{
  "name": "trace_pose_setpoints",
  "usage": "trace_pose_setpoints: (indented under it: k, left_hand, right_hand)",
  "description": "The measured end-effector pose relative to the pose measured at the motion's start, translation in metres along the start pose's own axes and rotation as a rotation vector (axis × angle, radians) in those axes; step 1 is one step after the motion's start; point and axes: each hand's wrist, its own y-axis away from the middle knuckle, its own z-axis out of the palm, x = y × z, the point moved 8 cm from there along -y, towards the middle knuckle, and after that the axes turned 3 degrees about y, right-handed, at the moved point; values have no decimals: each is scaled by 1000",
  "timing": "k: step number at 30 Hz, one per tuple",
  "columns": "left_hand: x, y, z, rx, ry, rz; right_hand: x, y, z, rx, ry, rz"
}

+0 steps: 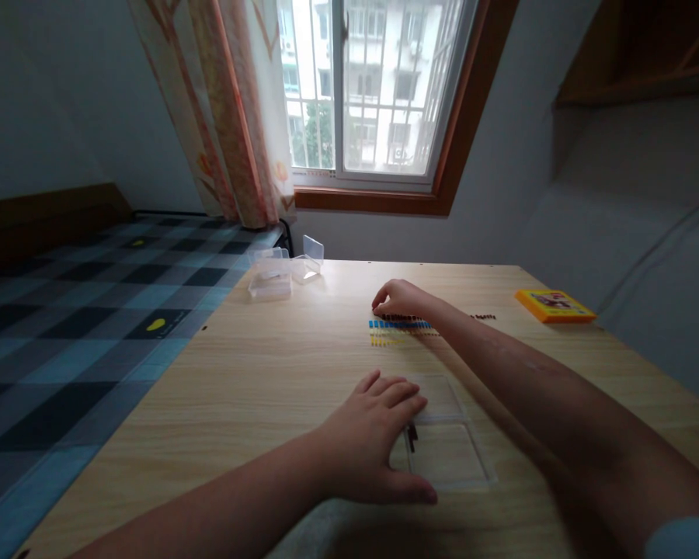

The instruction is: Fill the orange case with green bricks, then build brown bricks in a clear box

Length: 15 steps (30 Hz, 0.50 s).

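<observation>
My left hand (378, 439) lies with fingers spread over the left side of an open clear plastic case (451, 454) near me. A few small dark brown pieces (412, 436) sit in that case beside my palm. Farther off, my right hand (399, 296) pinches at the left end of a row of small dark brown pieces (405, 317); whatever is between the fingertips is too small to make out. Nearer me than that row are rows of small blue pieces (378, 324) and yellow pieces (378, 341). My right forearm covers part of the rows.
Clear plastic boxes (269, 286) with raised lids stand at the table's far left corner. An orange-yellow flat box (553, 306) lies near the right edge. A bed with a checked cover (151, 287) adjoins the wooden table (221, 396) on the left; a window (378, 85) is behind.
</observation>
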Motion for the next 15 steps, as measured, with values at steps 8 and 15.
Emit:
trace_pose_setpoints:
  k: [8,15]
  left_hand:
    - [1,0,-1,-11,15,-13]
    - [1,0,-1,-12,11,-13]
  right_hand:
    - [-22,1,5,-28,201,-59]
    - [-31,3,0,-6,264,-89]
